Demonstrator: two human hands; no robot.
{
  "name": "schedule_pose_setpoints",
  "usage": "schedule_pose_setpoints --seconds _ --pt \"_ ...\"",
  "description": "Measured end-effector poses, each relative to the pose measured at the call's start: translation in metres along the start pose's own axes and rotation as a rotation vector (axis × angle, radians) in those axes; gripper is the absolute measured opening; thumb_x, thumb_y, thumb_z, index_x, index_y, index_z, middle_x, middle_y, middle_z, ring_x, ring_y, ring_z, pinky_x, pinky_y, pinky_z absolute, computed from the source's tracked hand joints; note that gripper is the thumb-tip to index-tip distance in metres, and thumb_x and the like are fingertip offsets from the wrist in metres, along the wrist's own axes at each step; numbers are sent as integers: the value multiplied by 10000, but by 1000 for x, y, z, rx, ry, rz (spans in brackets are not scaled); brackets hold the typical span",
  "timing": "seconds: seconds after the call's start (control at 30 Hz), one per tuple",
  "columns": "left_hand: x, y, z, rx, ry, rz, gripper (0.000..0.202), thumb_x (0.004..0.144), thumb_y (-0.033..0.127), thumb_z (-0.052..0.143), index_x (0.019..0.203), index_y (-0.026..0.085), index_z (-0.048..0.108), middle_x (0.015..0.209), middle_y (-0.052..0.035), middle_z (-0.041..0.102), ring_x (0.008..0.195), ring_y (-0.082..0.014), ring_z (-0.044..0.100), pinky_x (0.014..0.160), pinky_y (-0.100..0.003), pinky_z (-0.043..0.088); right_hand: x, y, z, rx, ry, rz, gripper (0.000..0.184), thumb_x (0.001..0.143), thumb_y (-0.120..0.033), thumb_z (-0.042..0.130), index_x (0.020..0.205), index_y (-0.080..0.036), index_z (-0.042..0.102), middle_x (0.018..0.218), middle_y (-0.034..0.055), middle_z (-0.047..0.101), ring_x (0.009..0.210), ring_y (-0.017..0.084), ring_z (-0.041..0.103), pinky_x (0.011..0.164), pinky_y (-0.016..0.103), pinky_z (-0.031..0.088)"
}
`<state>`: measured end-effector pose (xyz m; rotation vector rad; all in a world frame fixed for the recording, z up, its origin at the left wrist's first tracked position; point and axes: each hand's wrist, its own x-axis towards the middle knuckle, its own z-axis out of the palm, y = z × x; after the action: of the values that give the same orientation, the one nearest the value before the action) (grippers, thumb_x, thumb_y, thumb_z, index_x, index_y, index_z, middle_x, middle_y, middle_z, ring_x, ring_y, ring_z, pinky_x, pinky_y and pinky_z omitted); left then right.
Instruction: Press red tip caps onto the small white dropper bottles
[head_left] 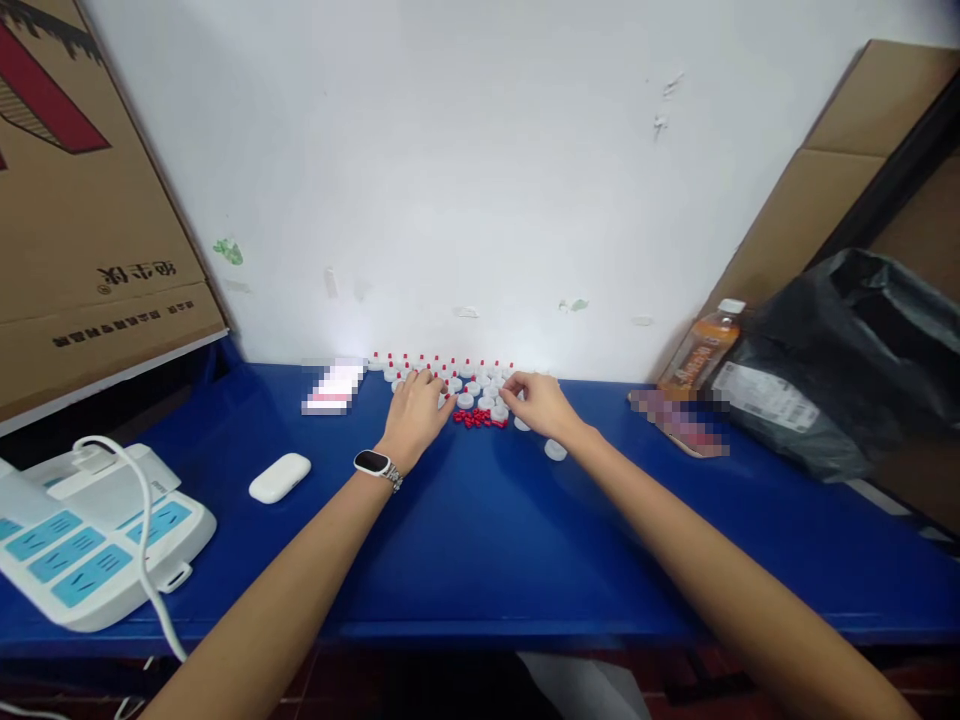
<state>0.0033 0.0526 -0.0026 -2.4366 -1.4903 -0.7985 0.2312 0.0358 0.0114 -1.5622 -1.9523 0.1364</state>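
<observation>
- Along the wall (465, 180), many caps (391, 375) stand red-tipped.
- Nearer, bare caps (499, 412) and loose tips (472, 420) remain.
- Left hand (417, 412) curled, right hand (541, 402) pinch-shaped; cannot tell what either holds.

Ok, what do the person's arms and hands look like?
The left hand and right hand are gloveless, with no sleeves in view. The left wrist wears a smart band with a dark oval screen, pale frame and silvery link strap. Nothing shows on the right wrist.
</observation>
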Motion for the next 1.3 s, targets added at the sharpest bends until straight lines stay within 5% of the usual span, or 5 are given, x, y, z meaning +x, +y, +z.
schedule_pose_setpoints --seconds 0.33,0.7,1.1,1.2,1.3 --pt "2 0 8 -17 1 -61 346 995 386 442 921 188 716 999 -101 692 1008 -294 559 887 -437 396 -1 6 9 -66 -139 10 101 856 -251 627 866 -210 718 840 18 761 882 210 665 944 392 323" --pt "1 -6 9 -86 -38 -106 359 997 389 426 918 193 716 1006 -107 679 1012 -291 545 882 -432 389 -8 5 7 -9 -3 29 137 864 -251 598 839 -211 727 850 17 760 802 194 647 897 378 325" --pt "1 -5 5 -45 94 -40 274 967 379 496 1077 196 668 1095 -115 640 1058 -306 563 906 -465 429 -17 -7 1 111 37 -7 139 855 -236 612 844 -195 744 808 26 747 734 173 614 798 327 401" --pt "-7 5 -5 -190 114 92 308 962 381 508 1190 197 602 1132 -98 625 1081 -269 569 958 -431 450 -22 -13 -2 292 38 19 168 857 -273 618 878 -180 756 795 37 746 715 168 620 715 294 430" --pt "-17 17 -12 -318 12 270 383 965 394 516 1293 196 520 1227 -99 612 1120 -246 572 998 -401 460 -27 -22 -2 477 -5 -3 212 861 -332 622 888 -170 757 775 33 742 704 162 622 676 276 443"
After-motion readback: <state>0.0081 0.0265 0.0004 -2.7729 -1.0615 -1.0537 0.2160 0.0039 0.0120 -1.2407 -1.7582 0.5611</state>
